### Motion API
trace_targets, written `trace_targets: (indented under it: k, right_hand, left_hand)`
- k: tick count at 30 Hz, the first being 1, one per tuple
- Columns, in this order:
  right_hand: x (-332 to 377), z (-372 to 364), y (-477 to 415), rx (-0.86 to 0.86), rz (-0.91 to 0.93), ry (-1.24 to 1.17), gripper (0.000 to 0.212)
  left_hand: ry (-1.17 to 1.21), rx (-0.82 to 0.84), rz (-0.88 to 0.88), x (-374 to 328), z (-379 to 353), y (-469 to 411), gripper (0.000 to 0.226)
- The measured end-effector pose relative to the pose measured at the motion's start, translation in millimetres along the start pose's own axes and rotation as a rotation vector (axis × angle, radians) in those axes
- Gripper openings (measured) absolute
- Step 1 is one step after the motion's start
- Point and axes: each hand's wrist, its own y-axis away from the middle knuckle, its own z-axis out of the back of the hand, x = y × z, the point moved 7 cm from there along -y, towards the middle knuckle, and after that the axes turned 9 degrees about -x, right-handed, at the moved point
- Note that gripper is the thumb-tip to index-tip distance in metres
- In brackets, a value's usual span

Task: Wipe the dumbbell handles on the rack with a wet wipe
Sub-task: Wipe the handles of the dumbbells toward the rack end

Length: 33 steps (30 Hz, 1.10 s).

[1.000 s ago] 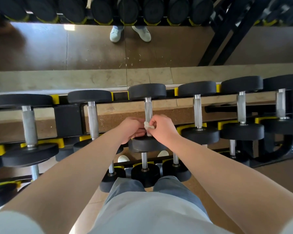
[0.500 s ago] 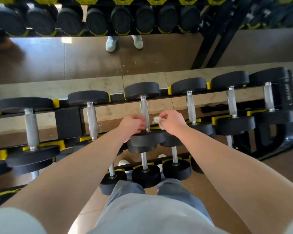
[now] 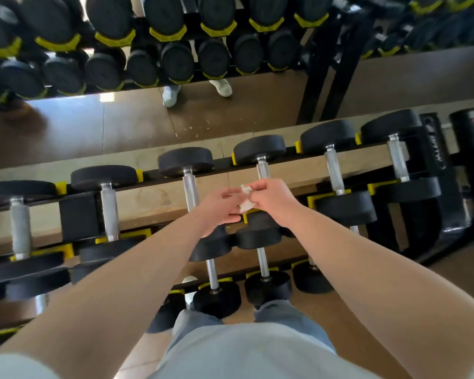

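Note:
A row of black dumbbells with steel handles lies on the yellow-trimmed rack (image 3: pixel 173 203). My right hand (image 3: pixel 271 201) pinches a crumpled white wet wipe (image 3: pixel 245 199) just above the rack. It covers the lower part of one dumbbell handle (image 3: pixel 262 170). My left hand (image 3: pixel 219 212) meets it from the left, and its fingertips hold the wipe's other side. The neighbouring handle (image 3: pixel 190 190) stands bare just left of my left hand.
More dumbbells (image 3: pixel 335 173) lie to the right and to the left (image 3: pixel 108 212), with smaller ones on a lower tier (image 3: pixel 263 262). A mirror behind shows a rack of dumbbells (image 3: pixel 175 61) and white shoes (image 3: pixel 220 87). The rack's black frame (image 3: pixel 468 187) ends at the right.
Both hands came off the middle dumbbell's handle and moved right to the neighbouring dumbbell. My left hand let go of the handle and now holds the wipe with my right.

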Motion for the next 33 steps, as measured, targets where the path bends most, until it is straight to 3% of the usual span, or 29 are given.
trace_targets:
  k: [3,7,12,15,19,21,24,30,33]
  right_hand:
    - [-10,27,-2,0.103,0.009,0.024,0.038]
    - [-21,62,-11,0.192,0.034,0.047,0.036]
    - [-34,94,-24,0.207,0.0,0.02,0.042]
    - [-43,105,-33,0.207,-0.094,-0.111,0.034]
    - [-51,109,-43,0.183,-0.133,-0.144,0.021]
    - [-50,107,-48,0.188,-0.082,-0.033,0.021]
    - [-49,98,-52,0.262,-0.021,0.046,0.021]
    - [-47,99,-58,0.272,-0.278,-0.447,0.027]
    - [-49,99,-63,0.233,-0.321,-0.492,0.026]
  left_hand:
    - [0.149,-0.034,-0.005,-10,-38,4,0.045]
    - [0.195,-0.022,-0.066,-18,-77,3,0.055]
    - [0.1,-0.189,-0.103,-25,-106,3,0.026]
    - [0.143,-0.338,-0.094,-23,-109,4,0.007]
    - [0.261,-0.36,-0.092,-21,-114,5,0.015]
    - [0.295,-0.337,-0.063,-20,-118,4,0.024]
    - [0.269,-0.378,0.006,-17,-117,-2,0.019]
    - [0.255,-0.428,0.066,-13,-112,-15,0.018]
    - [0.194,-0.421,0.018,-17,-117,-18,0.024]
